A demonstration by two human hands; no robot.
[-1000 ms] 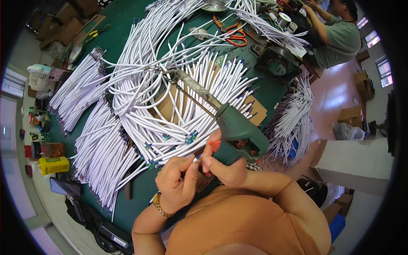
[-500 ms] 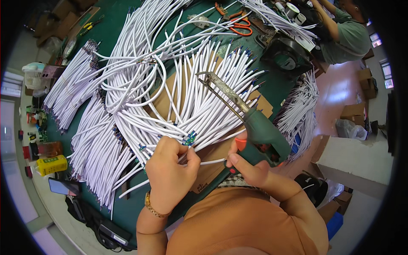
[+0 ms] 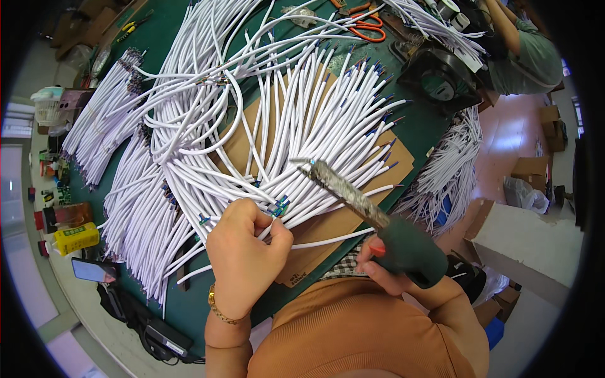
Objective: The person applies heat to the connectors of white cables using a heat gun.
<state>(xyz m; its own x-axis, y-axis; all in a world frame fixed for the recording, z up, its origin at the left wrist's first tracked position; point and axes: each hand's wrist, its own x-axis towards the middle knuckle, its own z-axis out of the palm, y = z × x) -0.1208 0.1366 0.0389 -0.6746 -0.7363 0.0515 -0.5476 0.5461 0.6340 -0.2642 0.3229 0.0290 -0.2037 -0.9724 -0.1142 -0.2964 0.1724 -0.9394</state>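
Observation:
My left hand [image 3: 246, 249] is closed in a pinch near the table's front edge, at a white cable end. Close to its fingertips lie small blue-and-green ends [image 3: 278, 206], too small to make out fully. One white cable [image 3: 331, 240] runs rightward from beside that hand. My right hand [image 3: 386, 271] is wrapped round a dark green soldering gun [image 3: 413, 252] with a red trigger. Its metal tip points to the upper left, over a fanned pile of white cables [image 3: 340, 107] and apart from my left hand. Part of the right hand's grip is hidden behind the gun.
More cable bundles [image 3: 135, 227] cover the left of the green table [image 3: 394, 120]. Orange-handled scissors [image 3: 368, 28] and a black fan-like device [image 3: 439, 85] stand at the back right. A phone [image 3: 93, 269] and yellow bottle [image 3: 77, 238] are at left. Another person [image 3: 526, 60] sits far right.
My right hand has drawn the soldering gun down and to the right, and its tip is lower over the cables. My left hand keeps its pinch. The view has shifted slightly.

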